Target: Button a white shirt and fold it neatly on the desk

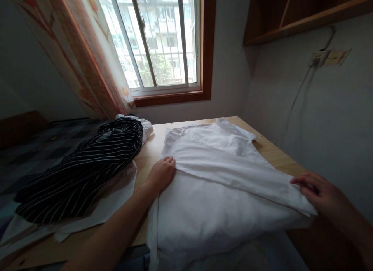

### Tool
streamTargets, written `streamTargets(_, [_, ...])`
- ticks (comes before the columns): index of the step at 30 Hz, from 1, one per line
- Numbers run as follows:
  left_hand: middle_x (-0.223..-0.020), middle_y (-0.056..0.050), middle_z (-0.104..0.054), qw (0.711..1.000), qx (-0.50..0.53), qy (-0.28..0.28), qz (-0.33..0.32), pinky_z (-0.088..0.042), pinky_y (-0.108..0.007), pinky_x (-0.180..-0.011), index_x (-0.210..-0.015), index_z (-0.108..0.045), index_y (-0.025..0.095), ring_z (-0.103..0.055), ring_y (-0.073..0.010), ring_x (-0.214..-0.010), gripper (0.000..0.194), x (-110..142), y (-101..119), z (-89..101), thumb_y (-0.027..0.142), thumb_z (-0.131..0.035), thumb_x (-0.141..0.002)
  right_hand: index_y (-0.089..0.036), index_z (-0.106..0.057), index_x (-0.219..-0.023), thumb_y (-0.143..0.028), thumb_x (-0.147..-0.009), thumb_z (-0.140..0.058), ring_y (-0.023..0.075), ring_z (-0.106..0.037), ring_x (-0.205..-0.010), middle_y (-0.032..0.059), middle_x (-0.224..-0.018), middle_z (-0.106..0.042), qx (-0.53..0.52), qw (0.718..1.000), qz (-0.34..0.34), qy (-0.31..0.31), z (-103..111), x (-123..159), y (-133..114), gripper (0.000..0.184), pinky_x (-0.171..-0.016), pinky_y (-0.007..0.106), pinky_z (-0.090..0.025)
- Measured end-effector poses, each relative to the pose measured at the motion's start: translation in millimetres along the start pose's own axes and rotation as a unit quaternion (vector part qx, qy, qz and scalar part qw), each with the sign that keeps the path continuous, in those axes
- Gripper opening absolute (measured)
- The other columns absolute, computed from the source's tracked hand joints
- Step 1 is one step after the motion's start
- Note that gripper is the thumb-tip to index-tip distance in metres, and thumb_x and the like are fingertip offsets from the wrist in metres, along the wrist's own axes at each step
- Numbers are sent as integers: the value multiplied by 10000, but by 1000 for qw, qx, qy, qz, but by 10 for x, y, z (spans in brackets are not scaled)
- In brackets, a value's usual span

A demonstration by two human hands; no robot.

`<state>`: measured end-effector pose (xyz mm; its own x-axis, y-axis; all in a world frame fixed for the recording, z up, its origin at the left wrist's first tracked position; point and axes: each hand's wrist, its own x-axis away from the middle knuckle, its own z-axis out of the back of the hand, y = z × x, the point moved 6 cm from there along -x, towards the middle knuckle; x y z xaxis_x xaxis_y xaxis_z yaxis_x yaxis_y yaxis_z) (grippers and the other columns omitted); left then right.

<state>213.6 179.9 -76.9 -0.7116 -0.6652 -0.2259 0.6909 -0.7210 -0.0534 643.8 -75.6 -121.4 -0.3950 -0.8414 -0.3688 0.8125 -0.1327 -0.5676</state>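
A white shirt [210, 212] lies spread over the wooden table [271, 150], its lower end hanging past the front edge. One long sleeve [233, 166] is laid slantwise across the body, running from upper left to lower right. On the shirt's left edge, my left hand [164, 172] has its fingers closed on the fabric at the sleeve's fold. Beyond the table's right side, my right hand [323, 191] pinches the cuff end of that sleeve between thumb and fingers. The shirt's far end looks rumpled.
Black clothing with white stripes [87, 170] lies heaped at the left, over other pale cloth [116, 205]. Behind it is a checked bed surface [23, 158]. A window [157, 41] with a floral curtain [72, 49] stands ahead. On the right wall hangs a cable [294, 104] below a shelf [309, 20].
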Motion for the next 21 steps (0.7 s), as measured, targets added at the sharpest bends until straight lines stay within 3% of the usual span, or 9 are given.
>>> streamTargets(6, [-1164,-135,-673,1000,5,21,-19,-501,-402,-967,-1165,-640,188,-612,-263,-1122,328,16,74,15,126,-430,-920,-263,-708,-892,-387,-767,-506,314,-630,-912,115,-968,-672,21,999,11,37,69,22,-102,267,-811,428,-511])
streamTargets(9, [-1149,-143,-675,1000,3,10,-11,-489,-399,-976,-1138,-646,171,-612,-265,-1116,302,19,36,31,152,-448,-911,-281,-745,-906,-384,-768,-481,298,-646,-924,101,-1010,-678,33,999,11,-20,7,16,-10,315,-781,409,-534])
streamTargets(12, [-1077,-102,-703,997,51,-45,-33,-513,-345,-922,-983,-685,184,-651,-239,-1006,189,-18,-91,45,259,-560,-863,-325,-769,-903,-368,-734,-500,300,-664,-932,72,-1007,-707,65,992,26,-102,-84,-11,114,321,-808,428,-548])
streamTargets(14, [-1050,-59,-720,991,100,-72,-48,-530,-292,-857,-938,-694,207,-665,-207,-942,192,-87,-223,68,343,-603,-836,-329,-776,-852,-368,-708,-529,335,-664,-909,81,-972,-727,124,987,37,-94,-73,-66,110,289,-835,494,-538])
streamTargets(16, [-1028,-53,-734,993,108,-46,-16,-529,-279,-835,-939,-705,210,-671,-196,-920,209,-213,-399,121,332,-554,-863,-307,-777,-834,-370,-722,-528,373,-650,-959,101,-1007,-732,180,981,61,-39,-30,-143,-44,280,-898,564,-500])
streamTargets(18, [-970,-80,-744,997,69,15,43,-521,-305,-849,-897,-718,190,-675,-208,-898,254,-366,-551,174,251,-471,-889,-280,-775,-909,-361,-778,-487,371,-616,-1092,102,-1111,-717,185,977,106,-10,-65,-214,-333,327,-997,578,-447])
streamTargets(21, [-918,-111,-738,995,10,51,81,-508,-328,-893,-835,-718,160,-671,-219,-903,291,-603,-597,115,150,-429,-869,-259,-747,-1060,-353,-868,-416,309,-569,-1225,85,-1253,-668,127,974,174,-73,-350,-268,-818,393,-1070,528,-418])
